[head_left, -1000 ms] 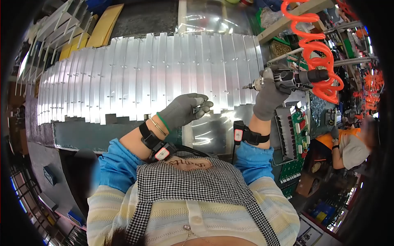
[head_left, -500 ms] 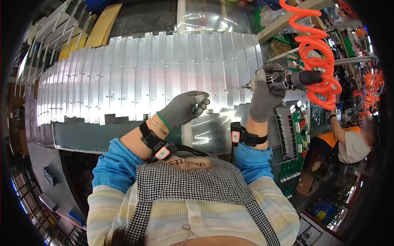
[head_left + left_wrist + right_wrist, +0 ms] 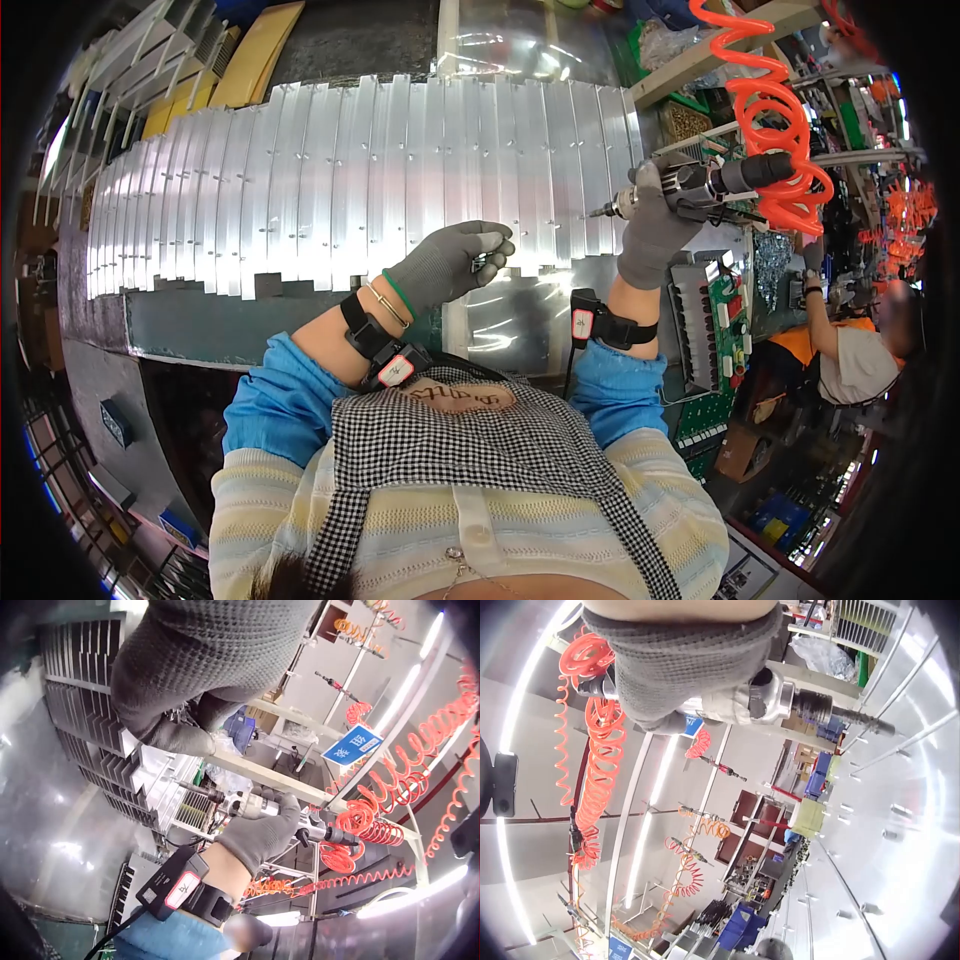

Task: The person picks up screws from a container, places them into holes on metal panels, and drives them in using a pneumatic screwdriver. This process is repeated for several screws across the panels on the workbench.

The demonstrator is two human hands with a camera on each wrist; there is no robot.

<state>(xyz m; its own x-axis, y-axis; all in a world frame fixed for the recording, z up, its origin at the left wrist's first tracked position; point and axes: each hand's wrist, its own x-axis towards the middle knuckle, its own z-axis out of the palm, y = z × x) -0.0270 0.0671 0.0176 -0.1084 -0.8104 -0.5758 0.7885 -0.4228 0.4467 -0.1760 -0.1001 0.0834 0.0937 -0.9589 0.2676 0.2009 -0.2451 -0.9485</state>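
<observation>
My right hand [image 3: 655, 235], in a grey glove, grips an air screwdriver [image 3: 712, 186] over the right end of a row of silver aluminium heat sinks [image 3: 380, 185]. Its bit points left, close over the metal in the head view; the right wrist view shows the bit [image 3: 866, 721] above the shiny surface. Small screws [image 3: 901, 811] stand up from the heat sinks. My left hand [image 3: 440, 268], also gloved, is at the row's near edge with fingers curled round small metal screws [image 3: 482, 262], partly hidden by the fingers.
An orange coiled air hose [image 3: 775, 125] hangs at the screwdriver's rear. Green circuit boards [image 3: 735, 315] lie right of my right forearm. A wooden beam [image 3: 715, 55] crosses the back right. Another person [image 3: 850, 360] works at far right. Yellow boards [image 3: 260, 60] stand back left.
My right hand with the screwdriver shifted slightly left, then back right. The left hand stays nearly still, still holding the screws. The person at far right has reached an arm forward.
</observation>
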